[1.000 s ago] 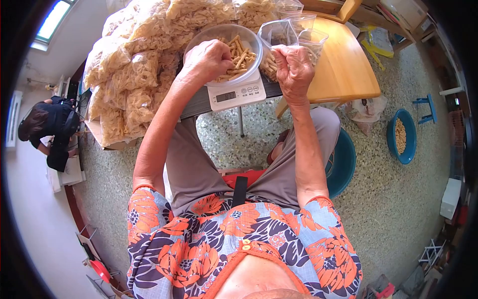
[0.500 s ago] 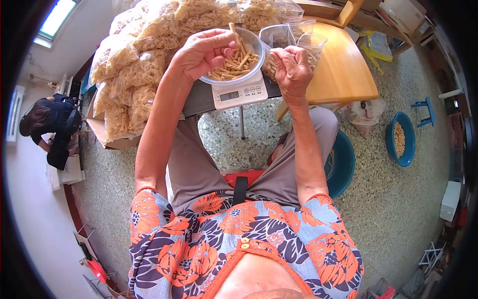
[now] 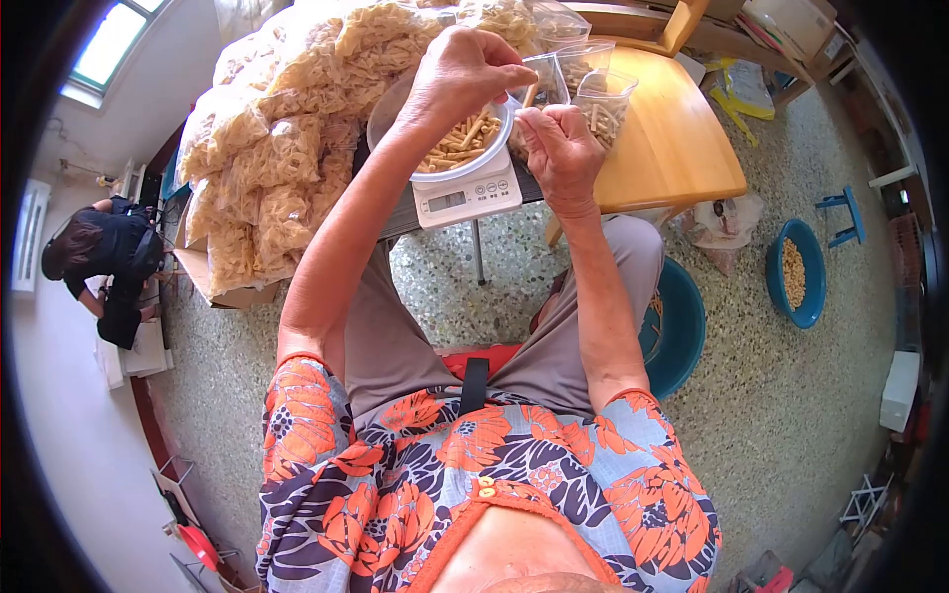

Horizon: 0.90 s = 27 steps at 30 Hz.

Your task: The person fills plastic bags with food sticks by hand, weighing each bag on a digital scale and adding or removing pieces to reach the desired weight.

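My left hand point(image 3: 465, 77) is raised over a white bowl point(image 3: 436, 175) of short tan stick-shaped pieces point(image 3: 465, 143). Its fingers pinch one tan stick point(image 3: 532, 94) at the mouth of a clear plastic bag point(image 3: 550, 81). My right hand point(image 3: 561, 150) is closed, its thumb and fingertips gripping the near edge of that bag. Under the bowl stands a white digital scale point(image 3: 470, 199); I cannot read its display. Other clear bags point(image 3: 605, 99) with similar pieces stand just beyond my right hand.
Stacked bags of tan pieces point(image 3: 287, 148) rise on the left. A wooden chair point(image 3: 682, 138) is at the right. Teal basins point(image 3: 682, 341) and a blue stool point(image 3: 842, 217) are on the speckled floor. Another person point(image 3: 109, 247) bends over at the far left.
My left hand has moved from above the bowl rightward to the bag's mouth, carrying a stick. The right hand has shifted slightly left and nearer, still holding the bag.
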Each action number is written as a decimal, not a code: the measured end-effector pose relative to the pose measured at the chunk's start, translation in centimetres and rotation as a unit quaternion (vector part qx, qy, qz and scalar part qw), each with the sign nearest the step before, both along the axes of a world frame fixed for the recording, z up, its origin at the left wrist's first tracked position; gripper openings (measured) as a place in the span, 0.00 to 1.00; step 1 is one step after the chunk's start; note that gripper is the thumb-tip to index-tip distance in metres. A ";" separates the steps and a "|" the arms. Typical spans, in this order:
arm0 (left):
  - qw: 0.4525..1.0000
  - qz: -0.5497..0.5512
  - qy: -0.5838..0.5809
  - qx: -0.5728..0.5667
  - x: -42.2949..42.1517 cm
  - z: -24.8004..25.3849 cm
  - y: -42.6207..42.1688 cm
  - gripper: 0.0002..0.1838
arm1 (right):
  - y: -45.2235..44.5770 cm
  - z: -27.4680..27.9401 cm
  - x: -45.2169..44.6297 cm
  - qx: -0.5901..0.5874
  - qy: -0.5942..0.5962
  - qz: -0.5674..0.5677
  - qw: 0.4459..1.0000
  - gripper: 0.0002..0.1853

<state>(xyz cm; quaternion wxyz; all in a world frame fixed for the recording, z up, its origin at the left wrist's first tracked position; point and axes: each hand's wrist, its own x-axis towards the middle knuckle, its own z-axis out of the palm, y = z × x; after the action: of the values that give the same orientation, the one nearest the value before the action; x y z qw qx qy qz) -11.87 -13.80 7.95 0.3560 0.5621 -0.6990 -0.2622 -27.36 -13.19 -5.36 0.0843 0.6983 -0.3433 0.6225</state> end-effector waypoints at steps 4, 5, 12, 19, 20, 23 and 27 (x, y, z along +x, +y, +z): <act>0.997 0.001 -0.036 -0.064 1.8 -0.5 -0.3 0.08 | 0.1 0.4 -0.5 0.000 -0.002 -0.015 1.000 0.10; 0.996 0.016 -0.065 -0.055 2.7 -0.6 -0.3 0.08 | 0.1 0.5 -0.5 0.000 -0.006 -0.017 1.000 0.10; 0.983 -0.022 -0.176 0.037 5.0 -4.3 0.4 0.13 | 0.1 0.5 -0.6 0.002 -0.001 -0.017 1.000 0.08; 0.980 -0.024 -0.189 0.048 5.2 -5.4 0.3 0.14 | 0.0 0.4 -0.5 0.004 0.011 -0.012 1.000 0.08; 0.981 -0.026 -0.183 0.051 5.2 -5.4 0.2 0.15 | 0.0 0.4 -0.5 0.006 0.014 -0.016 1.000 0.08; 0.983 -0.036 -0.163 0.072 5.5 -5.6 0.0 0.14 | 0.1 0.4 -0.4 0.012 0.017 -0.018 1.000 0.09; 0.988 -0.062 -0.082 0.111 6.2 -5.3 0.0 0.13 | 0.0 0.4 -0.4 0.014 0.021 -0.021 0.999 0.10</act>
<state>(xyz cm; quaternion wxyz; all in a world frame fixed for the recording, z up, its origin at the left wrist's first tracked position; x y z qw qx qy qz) -5.71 -13.84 2.70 0.2152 0.5732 -0.7261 -0.3129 -27.76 -13.23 -4.96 0.0950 0.7053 -0.3643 0.6007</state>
